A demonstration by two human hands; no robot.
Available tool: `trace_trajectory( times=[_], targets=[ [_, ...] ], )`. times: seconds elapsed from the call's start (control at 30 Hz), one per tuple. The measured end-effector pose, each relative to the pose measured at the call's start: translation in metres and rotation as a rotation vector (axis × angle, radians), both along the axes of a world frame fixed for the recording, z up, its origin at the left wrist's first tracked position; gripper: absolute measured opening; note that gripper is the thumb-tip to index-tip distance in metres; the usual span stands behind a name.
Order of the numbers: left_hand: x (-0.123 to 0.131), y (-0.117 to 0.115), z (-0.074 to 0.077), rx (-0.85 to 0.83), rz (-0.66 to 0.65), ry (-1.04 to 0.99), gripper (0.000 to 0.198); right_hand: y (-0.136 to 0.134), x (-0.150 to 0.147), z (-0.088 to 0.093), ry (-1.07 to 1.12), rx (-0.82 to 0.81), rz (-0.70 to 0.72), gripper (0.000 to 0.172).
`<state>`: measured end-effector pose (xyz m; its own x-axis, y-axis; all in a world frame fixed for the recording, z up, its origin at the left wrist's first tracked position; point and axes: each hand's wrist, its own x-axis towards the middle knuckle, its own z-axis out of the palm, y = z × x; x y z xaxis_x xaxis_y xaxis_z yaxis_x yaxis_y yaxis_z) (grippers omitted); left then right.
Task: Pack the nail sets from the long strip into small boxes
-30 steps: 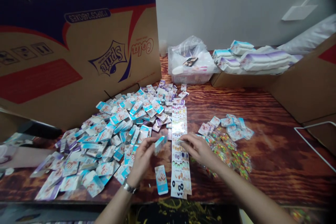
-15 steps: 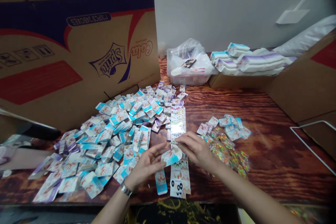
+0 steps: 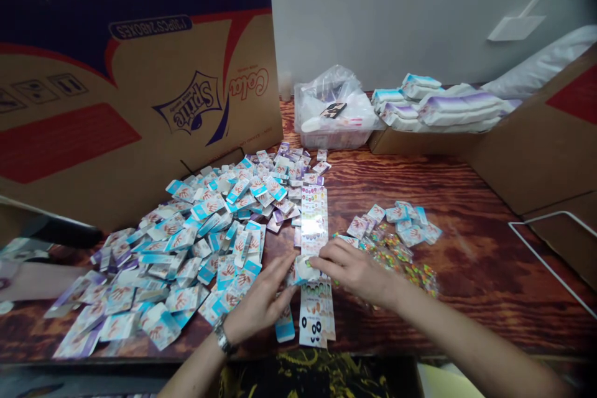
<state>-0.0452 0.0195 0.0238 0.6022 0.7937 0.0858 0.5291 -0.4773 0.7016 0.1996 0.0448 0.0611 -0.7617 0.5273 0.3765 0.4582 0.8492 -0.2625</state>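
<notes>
My left hand (image 3: 262,298), a metal watch on its wrist, grips a small white-and-blue carton (image 3: 303,272) between thumb and fingers. At the carton's right end, the fingers of my right hand (image 3: 347,268) are pressed together; a tiny yellow-green bit shows by their tips, too small to name. Beneath the carton runs a stack of long sticker sheets (image 3: 313,217). Another blue-ended carton (image 3: 284,326) lies flat below my left hand. A large heap of cartons with a hand print (image 3: 209,205) spreads to the left.
Right of my hands lie small clear packets of colourful pieces (image 3: 422,277) and several cartons (image 3: 405,217). A plastic tub with a bag (image 3: 336,115) stands at the back beside packed bundles (image 3: 461,109). Large cardboard boxes (image 3: 153,87) flank the table; another person's forearm (image 3: 41,280) shows at far left.
The carton in my left hand has lowered towards the sticker sheets and turned. My right fingers have moved left and down onto its end. The view has shifted slightly.
</notes>
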Motion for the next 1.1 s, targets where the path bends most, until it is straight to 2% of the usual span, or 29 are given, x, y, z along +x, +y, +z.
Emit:
trace_trajectory(
  times=[0.2,0.37,0.5,0.63,0.83,0.93,1.1],
  targets=[
    [0.005,0.0,0.019,0.088,-0.053,0.122,0.056,-0.003,-0.005,0.011,-0.188,0.156,0.098,0.025],
    [0.005,0.001,0.028,0.081,-0.093,0.154,0.054,-0.004,-0.006,0.007,-0.206,0.181,0.141,0.026],
    [0.007,0.0,0.025,0.088,-0.084,0.129,0.055,-0.004,-0.006,0.002,-0.08,0.059,0.108,0.025],
    [0.015,-0.003,0.017,0.185,0.002,0.135,0.057,-0.005,-0.01,0.003,0.053,-0.105,0.046,0.028],
    [0.027,-0.007,0.009,0.257,0.1,0.12,0.058,-0.015,-0.022,-0.002,0.418,-0.431,-0.222,0.014],
    [0.031,-0.008,0.008,0.282,0.129,0.112,0.057,-0.021,-0.027,-0.009,0.516,-0.473,-0.34,0.009],
    [0.032,-0.007,0.004,0.369,0.141,0.125,0.058,-0.023,-0.029,-0.01,0.501,-0.485,-0.408,0.008]
  ],
)
